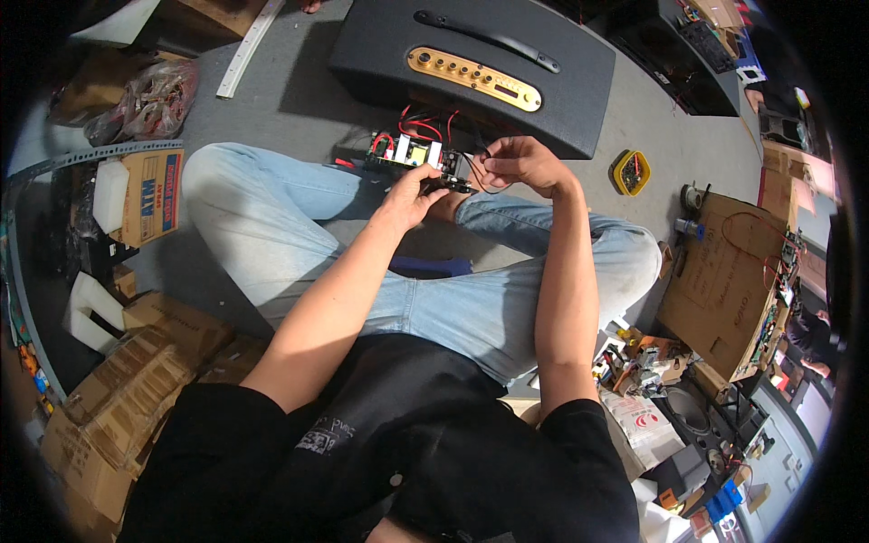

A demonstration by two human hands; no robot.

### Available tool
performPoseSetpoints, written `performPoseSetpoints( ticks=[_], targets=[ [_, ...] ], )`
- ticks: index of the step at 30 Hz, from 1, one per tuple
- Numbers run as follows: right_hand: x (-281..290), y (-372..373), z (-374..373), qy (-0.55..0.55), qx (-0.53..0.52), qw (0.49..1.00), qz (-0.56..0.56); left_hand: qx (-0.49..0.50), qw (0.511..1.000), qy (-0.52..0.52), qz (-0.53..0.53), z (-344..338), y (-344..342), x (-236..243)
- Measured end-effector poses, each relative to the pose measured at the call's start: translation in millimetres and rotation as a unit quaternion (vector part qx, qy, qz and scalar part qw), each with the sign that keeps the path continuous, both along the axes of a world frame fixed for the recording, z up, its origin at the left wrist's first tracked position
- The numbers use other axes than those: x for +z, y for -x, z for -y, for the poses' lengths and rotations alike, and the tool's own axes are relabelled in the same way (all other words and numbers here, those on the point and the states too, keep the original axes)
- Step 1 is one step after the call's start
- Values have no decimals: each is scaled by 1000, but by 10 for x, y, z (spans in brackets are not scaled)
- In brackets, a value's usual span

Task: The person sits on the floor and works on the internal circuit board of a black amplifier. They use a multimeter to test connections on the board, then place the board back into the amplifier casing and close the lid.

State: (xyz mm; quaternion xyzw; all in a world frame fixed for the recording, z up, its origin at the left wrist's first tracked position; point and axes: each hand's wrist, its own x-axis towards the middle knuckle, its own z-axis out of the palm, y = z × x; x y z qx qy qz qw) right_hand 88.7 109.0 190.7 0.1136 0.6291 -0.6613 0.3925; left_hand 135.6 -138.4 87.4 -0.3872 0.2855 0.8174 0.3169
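I sit cross-legged on the grey floor. My left hand (416, 195) grips the lower part of a circuit board assembly (412, 150) with white parts, a yellow component and red and black wires. Just to its right, my right hand (520, 163) has its fingers closed around thin black wires (484, 181) at the board's right end. The wires run up toward a black amplifier cabinet (552, 32) with a carry handle and a gold control panel (475, 79) with knobs. The exact grip of my right fingertips is small and partly hidden.
A yellow container of small parts (631, 172) sits right of my knees. Cardboard boxes (127, 398) and plastic bags (149, 104) line the left. A large cardboard sheet (706, 290) and cluttered electronics (688, 416) lie right. A black speaker cabinet (670, 63) stands behind; someone's hand (751, 98) shows beside it.
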Motion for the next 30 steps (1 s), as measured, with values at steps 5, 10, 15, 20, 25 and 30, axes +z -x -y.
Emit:
performPoseSetpoints(
  ticks=[5,10,15,20,25,30],
  targets=[
    [-65,6,-253,-228,85,966,-85,10,1000,-7,-19,3,-26,-7],
    [-15,23,-245,-292,98,947,-93,20,999,1,-44,3,-4,60],
    [-86,1,-46,-133,-53,989,-48,30,997,-42,-57,10,-8,8],
    [-171,-65,75,-16,-122,992,-13,50,990,-95,-92,16,17,-40],
    [-149,-99,192,46,-155,987,12,27,990,-101,-89,25,19,-68],
    [-310,-105,368,100,-188,976,45,25,985,-147,-87,66,37,-226]
  ],
)
